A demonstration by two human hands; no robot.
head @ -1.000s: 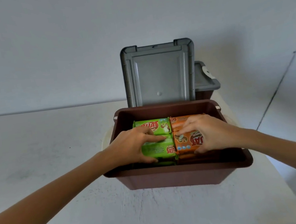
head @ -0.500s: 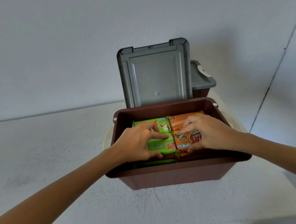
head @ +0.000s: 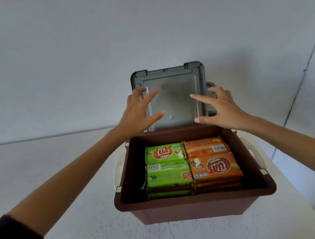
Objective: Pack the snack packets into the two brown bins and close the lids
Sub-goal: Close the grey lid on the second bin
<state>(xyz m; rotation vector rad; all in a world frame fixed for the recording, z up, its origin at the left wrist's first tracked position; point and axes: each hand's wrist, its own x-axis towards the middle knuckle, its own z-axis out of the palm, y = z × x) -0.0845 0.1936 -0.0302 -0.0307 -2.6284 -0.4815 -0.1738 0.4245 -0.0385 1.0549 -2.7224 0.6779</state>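
Snack packets (head: 170,175), green and orange, in brown bin (head: 195,200); left grip (head: 138,114) and right grip (head: 221,109) wide, empty.

Brown bin (head: 196,206): open, upright, white side handles.
Grey lid (head: 174,89): stands upright at bin's far edge, inner face toward camera.
Green packets (head: 168,175): stacked flat in bin's left half.
Orange packets (head: 215,167): stacked flat in bin's right half, touching green packets.
Second bin (head: 209,84): behind lid, mostly hidden.

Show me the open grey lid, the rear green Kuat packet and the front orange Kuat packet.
grey lid (head: 174,99), head view, middle of its inner panel.
rear green Kuat packet (head: 162,153), head view, on its red logo.
front orange Kuat packet (head: 218,167), head view, on its upside-down logo.
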